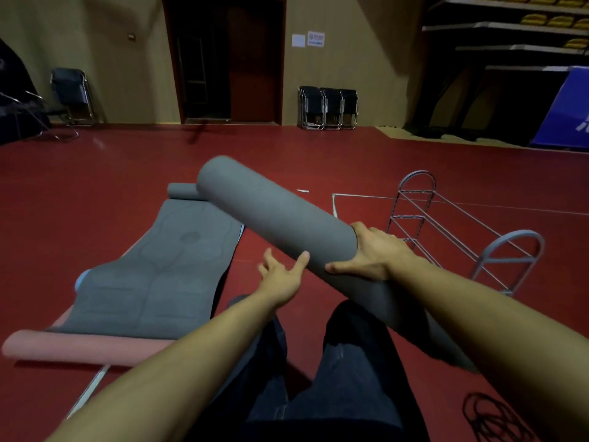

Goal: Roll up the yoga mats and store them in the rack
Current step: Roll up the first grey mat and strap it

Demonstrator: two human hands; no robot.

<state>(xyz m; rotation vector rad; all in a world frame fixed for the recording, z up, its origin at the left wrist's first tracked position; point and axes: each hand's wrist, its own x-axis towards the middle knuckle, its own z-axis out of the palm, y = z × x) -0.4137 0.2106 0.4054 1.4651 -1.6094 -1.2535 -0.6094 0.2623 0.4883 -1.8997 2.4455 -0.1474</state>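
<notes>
- Two hands handle the rolled grey mat, held tilted above the floor, left of the rack.
- Right hand grips the roll.
- Left hand, fingers spread, touches its underside.
- Flat grey mat lies farther left.

Right hand grips rolled grey mat near its lower end, roll tilted up-left, off the floor. Left hand open, thumb touching the roll's underside. Flat grey mat on red floor, overlapping pink rolled mat. Wire rack at right, nothing visible in it.
</notes>
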